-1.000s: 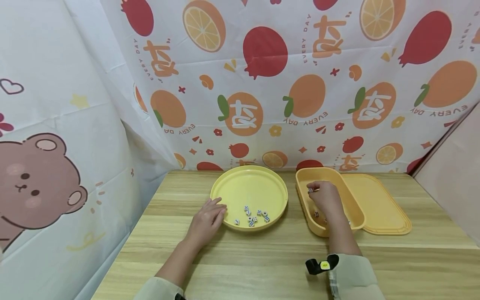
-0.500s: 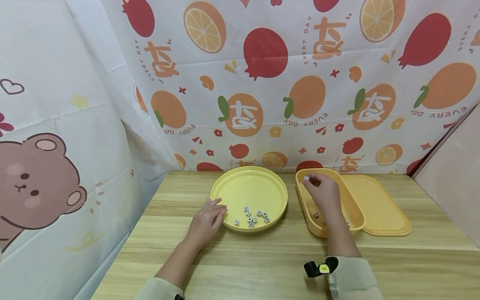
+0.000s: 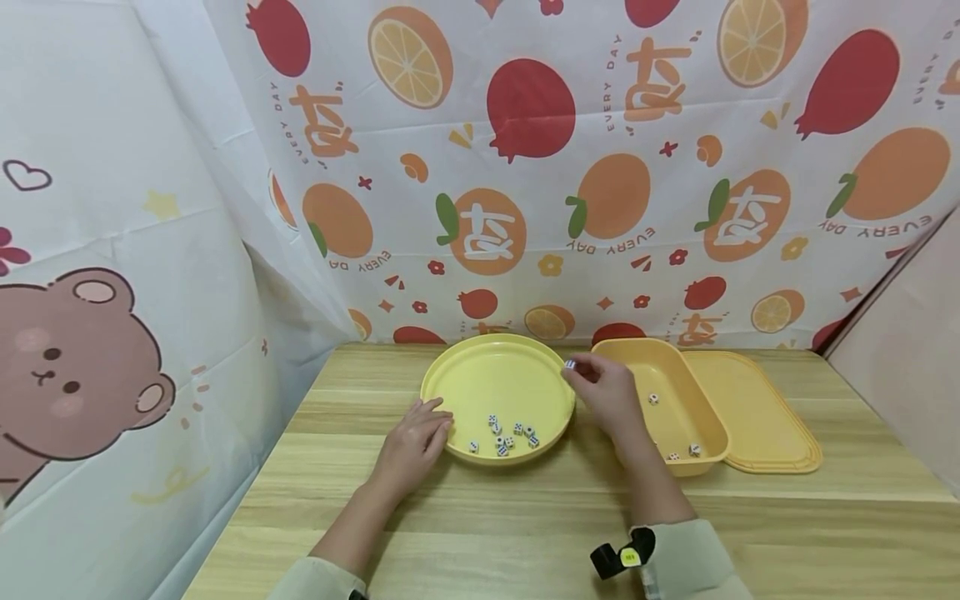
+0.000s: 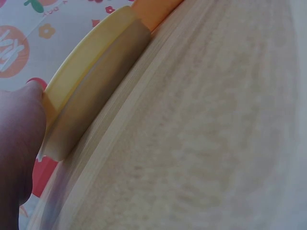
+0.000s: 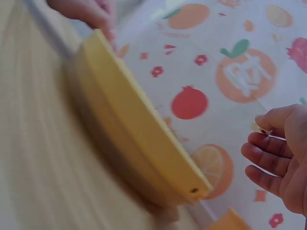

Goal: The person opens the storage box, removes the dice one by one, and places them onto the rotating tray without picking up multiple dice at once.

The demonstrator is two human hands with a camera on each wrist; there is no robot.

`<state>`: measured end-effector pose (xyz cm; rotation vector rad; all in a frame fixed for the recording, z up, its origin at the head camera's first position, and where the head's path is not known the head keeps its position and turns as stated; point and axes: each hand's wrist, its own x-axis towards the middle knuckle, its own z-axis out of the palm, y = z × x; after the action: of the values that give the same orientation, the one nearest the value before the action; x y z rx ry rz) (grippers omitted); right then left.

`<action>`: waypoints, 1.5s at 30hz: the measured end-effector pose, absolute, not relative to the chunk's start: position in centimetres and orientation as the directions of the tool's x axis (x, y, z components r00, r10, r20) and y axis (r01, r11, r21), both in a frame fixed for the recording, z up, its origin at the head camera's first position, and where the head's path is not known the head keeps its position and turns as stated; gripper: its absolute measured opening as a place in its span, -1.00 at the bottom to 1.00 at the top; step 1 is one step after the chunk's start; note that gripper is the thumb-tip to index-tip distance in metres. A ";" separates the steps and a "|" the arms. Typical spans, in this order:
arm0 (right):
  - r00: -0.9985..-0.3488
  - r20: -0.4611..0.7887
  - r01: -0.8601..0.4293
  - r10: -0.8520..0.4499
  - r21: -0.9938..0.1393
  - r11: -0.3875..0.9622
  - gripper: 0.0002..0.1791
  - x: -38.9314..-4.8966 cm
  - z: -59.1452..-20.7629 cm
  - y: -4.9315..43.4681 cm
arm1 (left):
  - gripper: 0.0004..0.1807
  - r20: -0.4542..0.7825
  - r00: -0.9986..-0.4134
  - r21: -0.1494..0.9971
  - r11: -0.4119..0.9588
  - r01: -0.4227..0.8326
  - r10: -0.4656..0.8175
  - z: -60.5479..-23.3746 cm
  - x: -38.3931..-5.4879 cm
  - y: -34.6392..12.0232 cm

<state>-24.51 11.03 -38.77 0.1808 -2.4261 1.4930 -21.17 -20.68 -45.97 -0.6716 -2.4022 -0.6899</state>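
Note:
My right hand (image 3: 611, 396) pinches a small white die (image 3: 570, 365) between thumb and fingertips, over the right rim of the round yellow tray (image 3: 498, 375). In the right wrist view the die (image 5: 263, 130) shows at the thumb tip, with the other fingers loosely bent below. My left hand (image 3: 412, 437) rests on the tray's left rim, its fingers laid over the edge. Several dice (image 3: 502, 439) lie in the near part of the tray. To the right, a deep orange-yellow box (image 3: 678, 375) has several dice in it, one of them a die (image 3: 694, 450) at the near right corner.
A flat yellow lid (image 3: 757, 408) lies against the right side of the box. Everything stands on a wood-grain table (image 3: 480, 525), backed by a fruit-print cloth (image 3: 525, 217). Another cloth with a bear (image 3: 75, 367) hangs at the left.
My right hand has lifted the die out of the box and moved left to the tray's rim, uncovering dice in the box. My left hand has stayed in place.

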 end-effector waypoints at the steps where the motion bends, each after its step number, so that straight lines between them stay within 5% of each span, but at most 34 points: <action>1: -0.956 0.293 -0.250 0.023 -0.851 0.462 -0.72 -24.5 -39.0 10.6 | -0.83 0.616 -0.726 0.320 0.745 0.586 0.306 -46.0 -21.2 -20.7; 18: -0.967 0.174 -0.250 -0.189 -0.808 0.533 -0.76 -23.9 -42.4 5.8 | -0.83 0.609 -0.733 0.318 0.754 0.575 0.302 -46.4 -21.4 -20.8; 45: -0.966 0.199 -0.258 -0.168 -0.818 0.515 -0.76 -23.9 -42.2 5.8 | -0.83 0.621 -0.725 0.308 0.758 0.575 0.298 -46.2 -21.3 -20.6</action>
<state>-23.88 5.83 -42.17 0.3739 -2.6513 1.4553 -21.33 -20.64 -46.24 -0.6539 -2.4003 -0.6650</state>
